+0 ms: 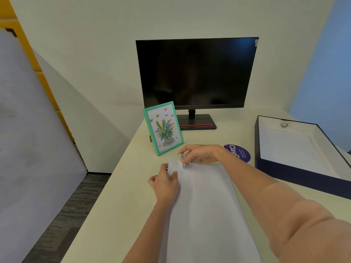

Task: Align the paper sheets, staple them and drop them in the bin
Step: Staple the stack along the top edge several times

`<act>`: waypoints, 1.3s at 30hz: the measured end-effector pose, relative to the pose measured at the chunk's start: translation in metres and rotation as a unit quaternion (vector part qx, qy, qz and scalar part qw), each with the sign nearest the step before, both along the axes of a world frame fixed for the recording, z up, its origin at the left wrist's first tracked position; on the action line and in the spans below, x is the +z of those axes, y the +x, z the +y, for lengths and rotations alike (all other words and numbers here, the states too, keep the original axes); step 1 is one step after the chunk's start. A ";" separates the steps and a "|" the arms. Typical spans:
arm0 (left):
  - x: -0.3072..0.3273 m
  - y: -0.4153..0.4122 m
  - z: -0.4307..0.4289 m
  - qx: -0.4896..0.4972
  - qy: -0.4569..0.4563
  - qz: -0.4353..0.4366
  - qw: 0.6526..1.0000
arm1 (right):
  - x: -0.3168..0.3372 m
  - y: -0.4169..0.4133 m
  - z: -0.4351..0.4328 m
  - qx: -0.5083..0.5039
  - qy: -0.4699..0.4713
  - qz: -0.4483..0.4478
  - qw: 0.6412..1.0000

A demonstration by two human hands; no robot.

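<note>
White paper sheets (pixel 205 205) lie stacked on the cream desk (pixel 117 205), running from the near edge toward the picture frame. My left hand (pixel 165 184) pinches the stack's left edge near its far corner. My right hand (pixel 201 153) grips a small clear stapler (pixel 183 160) that sits over the far left corner of the sheets. A dark blue open bin (pixel 296 173) with a white inside stands at the right of the desk.
A green picture frame (pixel 163 128) with a flower drawing stands just beyond the sheets. Behind it is a black monitor (pixel 196 73) on its stand. A round purple sticker (pixel 239 152) lies beside my right wrist. Grey carpet (pixel 62 221) shows at the left.
</note>
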State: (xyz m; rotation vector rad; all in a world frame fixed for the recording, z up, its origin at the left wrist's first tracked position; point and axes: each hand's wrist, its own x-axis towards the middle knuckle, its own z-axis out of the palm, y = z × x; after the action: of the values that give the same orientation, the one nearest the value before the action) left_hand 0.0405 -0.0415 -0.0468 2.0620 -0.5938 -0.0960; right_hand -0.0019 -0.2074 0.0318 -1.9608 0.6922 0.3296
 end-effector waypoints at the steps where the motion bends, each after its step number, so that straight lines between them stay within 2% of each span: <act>1: 0.000 0.000 0.000 0.000 0.001 0.000 1.000 | -0.001 -0.001 -0.002 -0.001 0.003 0.002 1.000; 7: 0.000 0.000 -0.001 0.002 -0.001 0.000 1.000 | -0.001 -0.013 -0.009 -0.026 -0.018 0.028 0.999; 16: -0.002 0.002 -0.001 0.003 -0.007 -0.009 1.000 | -0.001 -0.039 -0.029 -0.067 0.023 -0.001 0.997; 26: -0.004 0.003 -0.002 -0.004 -0.004 -0.006 1.000 | -0.011 -0.039 -0.027 -0.082 0.003 -0.041 0.996; 39: -0.002 0.001 -0.001 0.001 -0.016 -0.005 1.000 | -0.010 -0.029 -0.025 -0.072 -0.011 -0.023 0.997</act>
State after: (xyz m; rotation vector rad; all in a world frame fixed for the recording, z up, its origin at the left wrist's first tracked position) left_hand 0.0414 -0.0428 -0.0491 2.0330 -0.5959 -0.0755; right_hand -0.0312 -0.2327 0.0221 -1.9220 0.8048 0.1894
